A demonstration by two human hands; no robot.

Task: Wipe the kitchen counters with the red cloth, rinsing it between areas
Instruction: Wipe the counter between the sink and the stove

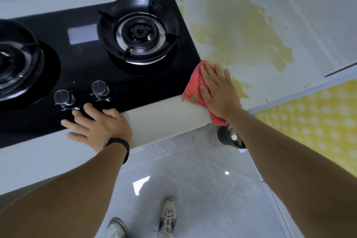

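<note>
- Left: black gas hob (92, 75) with two burners and two knobs (82, 94), set into the pale counter (164, 120).
- Left hand (96, 123) spread flat, fingers straight, resting on the hob's front edge just below the knobs; holding nothing, apparently bracing the body.
- Centre right: red cloth (195, 85) lying on the counter right beside the hob's right edge, one corner hanging over the counter's front lip.
- Right hand (218, 91) laid open on the cloth, fingers straight and a little apart, palm pressing down; no pinch or curl visible.
- Further right: large yellowish stain (241, 38) across the counter surface, just beyond the fingertips.
- Likely step: wiping the area right of the hob. Best done with the palm kept flat, firm even pressure, overlapping strokes across the stain, cloth kept off the hob edge, then a rinse.
</note>
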